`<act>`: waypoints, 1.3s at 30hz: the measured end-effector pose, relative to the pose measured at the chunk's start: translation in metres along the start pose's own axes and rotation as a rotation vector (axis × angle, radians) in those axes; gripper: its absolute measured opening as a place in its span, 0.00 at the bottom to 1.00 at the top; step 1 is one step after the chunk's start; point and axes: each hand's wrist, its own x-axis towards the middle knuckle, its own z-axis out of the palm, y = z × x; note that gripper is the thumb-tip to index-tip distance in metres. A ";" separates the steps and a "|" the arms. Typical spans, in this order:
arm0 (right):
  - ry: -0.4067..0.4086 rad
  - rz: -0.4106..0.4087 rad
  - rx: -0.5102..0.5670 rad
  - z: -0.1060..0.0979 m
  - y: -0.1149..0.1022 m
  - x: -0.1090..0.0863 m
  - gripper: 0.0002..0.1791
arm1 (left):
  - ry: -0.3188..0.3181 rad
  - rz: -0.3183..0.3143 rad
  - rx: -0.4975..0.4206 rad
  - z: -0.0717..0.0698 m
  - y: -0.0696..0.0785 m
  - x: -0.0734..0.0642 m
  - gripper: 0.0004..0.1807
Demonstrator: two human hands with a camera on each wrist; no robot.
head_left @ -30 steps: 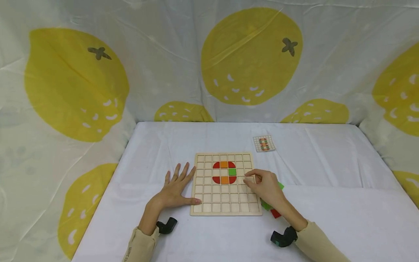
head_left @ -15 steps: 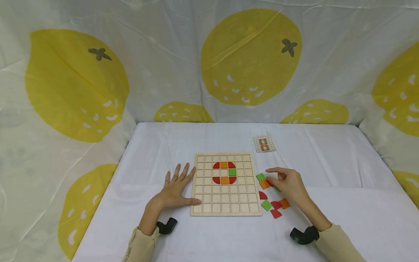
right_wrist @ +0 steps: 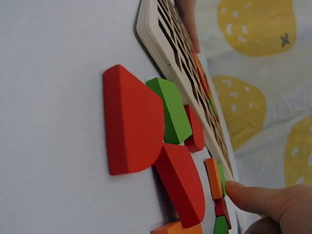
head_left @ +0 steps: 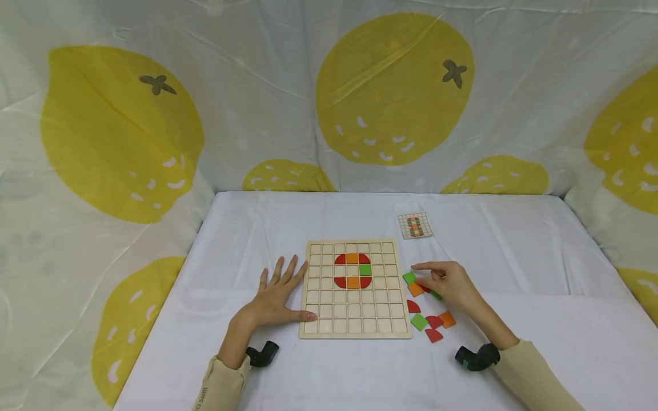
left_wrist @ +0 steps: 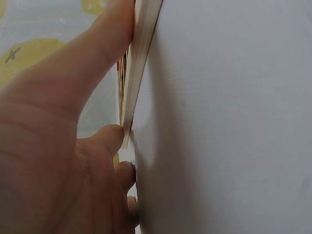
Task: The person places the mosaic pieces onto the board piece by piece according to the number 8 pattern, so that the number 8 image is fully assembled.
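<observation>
A square wooden grid board (head_left: pixel 354 308) lies on the white cloth. Red, orange and green tiles fill several cells in a rounded ring, with a green square tile (head_left: pixel 365 269) on its right side. My left hand (head_left: pixel 275 299) is spread at the board's left edge, thumb on the front left corner and index fingertip at the rim. Right of the board, my right hand (head_left: pixel 452 285) reaches over loose tiles, thumb and index finger apart around a green tile (head_left: pixel 409 278). The right wrist view shows the thumb (right_wrist: pixel 243 195) at that tile; whether it presses is unclear.
An orange tile (head_left: pixel 416 289), a red tile (head_left: pixel 413 306), another green tile (head_left: pixel 418 322) and several more lie loose right of the board. A small printed pattern card (head_left: pixel 414 225) lies behind. A lemon-print curtain (head_left: pixel 257 114) hangs around the table.
My right hand has moved from over the board to the loose tiles on the right, uncovering several of them. Lately it shifted slightly left. The left hand stays in place.
</observation>
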 end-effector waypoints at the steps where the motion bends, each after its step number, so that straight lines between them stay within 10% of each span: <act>1: -0.014 0.002 0.005 0.000 0.000 0.001 0.17 | 0.000 0.001 -0.001 0.000 0.000 0.000 0.66; 39: -0.075 0.111 0.106 -0.012 0.012 0.020 0.23 | -0.003 -0.011 0.010 0.000 0.001 0.000 0.67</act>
